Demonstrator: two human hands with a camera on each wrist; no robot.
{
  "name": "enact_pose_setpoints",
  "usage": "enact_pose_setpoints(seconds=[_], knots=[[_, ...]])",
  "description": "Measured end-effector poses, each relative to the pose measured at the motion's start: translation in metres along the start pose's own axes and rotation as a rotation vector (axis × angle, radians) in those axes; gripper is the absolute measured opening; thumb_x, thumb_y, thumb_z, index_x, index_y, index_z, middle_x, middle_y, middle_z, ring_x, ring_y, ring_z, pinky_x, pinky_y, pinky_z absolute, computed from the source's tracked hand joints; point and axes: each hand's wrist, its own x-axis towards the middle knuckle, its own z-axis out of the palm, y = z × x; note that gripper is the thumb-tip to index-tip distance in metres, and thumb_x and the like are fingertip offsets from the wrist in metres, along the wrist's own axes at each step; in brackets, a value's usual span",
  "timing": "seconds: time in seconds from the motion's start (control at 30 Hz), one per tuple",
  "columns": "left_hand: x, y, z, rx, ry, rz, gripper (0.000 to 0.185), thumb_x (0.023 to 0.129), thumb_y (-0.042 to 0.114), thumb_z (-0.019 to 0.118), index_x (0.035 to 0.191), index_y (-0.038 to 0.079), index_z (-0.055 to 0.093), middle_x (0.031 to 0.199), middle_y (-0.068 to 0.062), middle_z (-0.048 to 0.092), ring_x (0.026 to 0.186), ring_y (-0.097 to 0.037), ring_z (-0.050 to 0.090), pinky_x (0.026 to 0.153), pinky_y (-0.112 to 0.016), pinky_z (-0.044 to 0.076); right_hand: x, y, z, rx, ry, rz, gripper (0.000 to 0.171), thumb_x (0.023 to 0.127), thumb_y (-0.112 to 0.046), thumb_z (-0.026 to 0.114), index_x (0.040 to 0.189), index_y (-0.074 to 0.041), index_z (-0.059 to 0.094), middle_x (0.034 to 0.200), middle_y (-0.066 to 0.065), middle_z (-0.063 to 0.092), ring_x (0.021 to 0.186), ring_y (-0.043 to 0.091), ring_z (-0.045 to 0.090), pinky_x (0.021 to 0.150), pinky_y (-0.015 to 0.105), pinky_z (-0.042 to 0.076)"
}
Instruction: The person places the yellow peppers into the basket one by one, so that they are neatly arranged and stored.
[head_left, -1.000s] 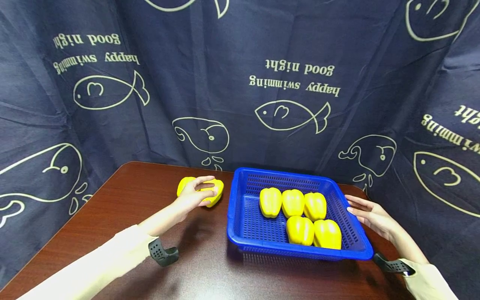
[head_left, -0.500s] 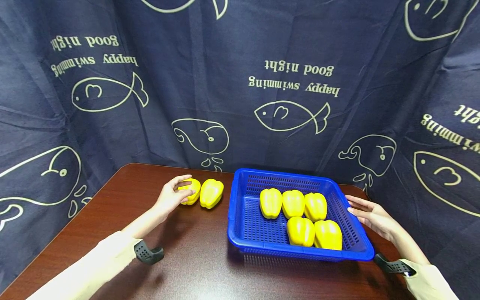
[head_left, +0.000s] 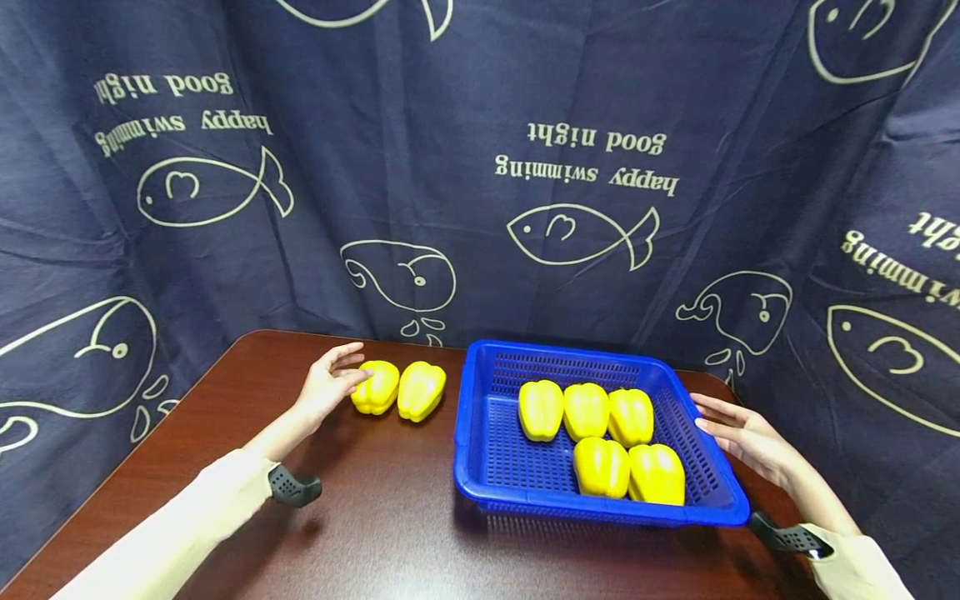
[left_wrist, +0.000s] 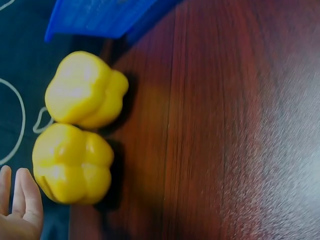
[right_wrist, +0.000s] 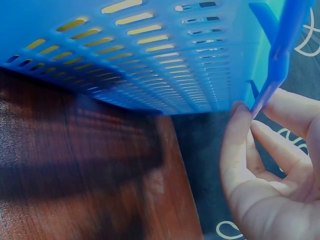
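Two yellow bell peppers lie side by side on the brown table left of the basket: a left pepper [head_left: 379, 389] and a right pepper [head_left: 422, 392]. My left hand [head_left: 321, 390] is at the left pepper's left side, fingers extended and holding nothing. In the left wrist view, the fingers [left_wrist: 31, 197] show a small gap from the nearer pepper [left_wrist: 75, 165]. My right hand [head_left: 753, 442] pinches the right rim of a blue plastic basket [head_left: 525, 494]; the right wrist view shows thumb and fingers on either side of that rim [right_wrist: 272, 75].
Several yellow bell peppers [head_left: 587, 410] lie inside the basket, toward its middle and right. A dark blue curtain [head_left: 420, 167] with fish drawings hangs behind and beside the table [head_left: 390, 508]. Each wrist wears a black band.
My left hand has moved left, from over the two peppers to beside the left one, uncovering both. My right hand stays at the basket rim, and the basket has not visibly moved.
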Motion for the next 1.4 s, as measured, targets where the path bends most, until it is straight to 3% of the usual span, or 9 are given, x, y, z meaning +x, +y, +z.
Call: enact_pose_setpoints(seconds=[0.2, 0.33, 0.5, 0.6, 0.7, 0.8, 0.97, 1.23, 1.4], knots=[[0.01, -0.01, -0.004, 0.035, 0.003, 0.0, 0.058, 0.09, 0.015, 0.065, 0.141, 0.002, 0.041, 0.137, -0.025, 0.048, 0.083, 0.01, 0.054, 0.075, -0.019, 0.049, -0.001, 0.0, 0.001, 0.01, -0.012, -0.014, 0.039, 0.097, -0.007, 0.052, 0.133, -0.021, 0.053, 0.112, -0.02, 0.065, 0.097, 0.005, 0.067, 0.08, 0.023, 0.056], [0.017, -0.016, -0.006, 0.058, 0.001, -0.009, 0.06, 0.09, 0.016, 0.064, 0.142, 0.001, 0.04, 0.139, -0.027, 0.046, 0.086, 0.009, 0.053, 0.077, -0.021, 0.049, 0.0, 0.001, 0.001, 0.031, -0.03, -0.029, 0.038, 0.098, -0.005, 0.051, 0.129, -0.026, 0.056, 0.113, -0.019, 0.065, 0.097, 0.006, 0.068, 0.081, 0.023, 0.056], [0.021, -0.021, -0.008, 0.076, -0.067, -0.04, 0.063, 0.092, 0.018, 0.062, 0.146, 0.0, 0.034, 0.145, -0.028, 0.04, 0.113, -0.018, 0.055, 0.088, -0.027, 0.047, 0.0, 0.003, 0.0, 0.074, -0.058, -0.065, 0.039, 0.098, -0.002, 0.048, 0.126, -0.029, 0.058, 0.115, -0.017, 0.065, 0.1, 0.005, 0.066, 0.082, 0.022, 0.056], [0.022, -0.025, -0.009, 0.066, -0.144, -0.072, 0.067, 0.094, 0.021, 0.059, 0.148, -0.001, 0.027, 0.149, -0.029, 0.032, 0.129, -0.035, 0.044, 0.096, -0.036, 0.046, 0.0, 0.004, 0.0, 0.086, -0.056, -0.065, 0.039, 0.098, -0.002, 0.048, 0.126, -0.028, 0.058, 0.115, -0.017, 0.065, 0.1, 0.006, 0.066, 0.082, 0.022, 0.056], [0.024, -0.031, -0.01, 0.032, -0.216, -0.113, 0.07, 0.096, 0.022, 0.055, 0.15, -0.003, 0.019, 0.152, -0.031, 0.025, 0.136, -0.041, 0.035, 0.103, -0.048, 0.041, 0.0, 0.005, 0.0, 0.075, -0.05, -0.052, 0.038, 0.098, -0.003, 0.048, 0.126, -0.028, 0.057, 0.115, -0.018, 0.065, 0.1, 0.006, 0.067, 0.082, 0.022, 0.056], [0.027, -0.038, -0.011, 0.0, -0.269, -0.15, 0.071, 0.097, 0.024, 0.052, 0.15, -0.003, 0.013, 0.153, -0.03, 0.022, 0.137, -0.04, 0.032, 0.105, -0.051, 0.039, 0.0, 0.005, 0.0, 0.062, -0.048, -0.047, 0.038, 0.098, -0.004, 0.049, 0.129, -0.026, 0.055, 0.116, -0.018, 0.064, 0.1, 0.006, 0.066, 0.082, 0.023, 0.056], [0.03, -0.049, -0.01, -0.012, -0.315, -0.171, 0.072, 0.099, 0.026, 0.051, 0.152, 0.0, 0.01, 0.151, -0.027, 0.024, 0.13, -0.032, 0.04, 0.099, -0.041, 0.043, 0.0, 0.004, 0.001, 0.05, -0.031, -0.028, 0.038, 0.098, -0.006, 0.05, 0.132, -0.024, 0.054, 0.115, -0.018, 0.064, 0.099, 0.006, 0.067, 0.082, 0.023, 0.056], [0.029, -0.054, -0.009, -0.001, -0.299, -0.12, 0.071, 0.096, 0.025, 0.057, 0.151, 0.005, 0.017, 0.152, -0.025, 0.025, 0.132, -0.034, 0.037, 0.096, -0.041, 0.045, 0.0, 0.004, 0.001, 0.063, -0.032, -0.025, 0.039, 0.098, -0.006, 0.05, 0.133, -0.023, 0.053, 0.115, -0.018, 0.065, 0.099, 0.008, 0.067, 0.082, 0.024, 0.056], [0.027, -0.058, -0.008, -0.007, -0.258, -0.076, 0.068, 0.093, 0.02, 0.063, 0.147, 0.004, 0.025, 0.147, -0.025, 0.033, 0.113, -0.02, 0.05, 0.083, -0.027, 0.051, 0.0, 0.004, 0.001, 0.064, -0.02, -0.016, 0.039, 0.098, -0.006, 0.05, 0.134, -0.021, 0.052, 0.115, -0.018, 0.064, 0.099, 0.007, 0.067, 0.082, 0.024, 0.056]])
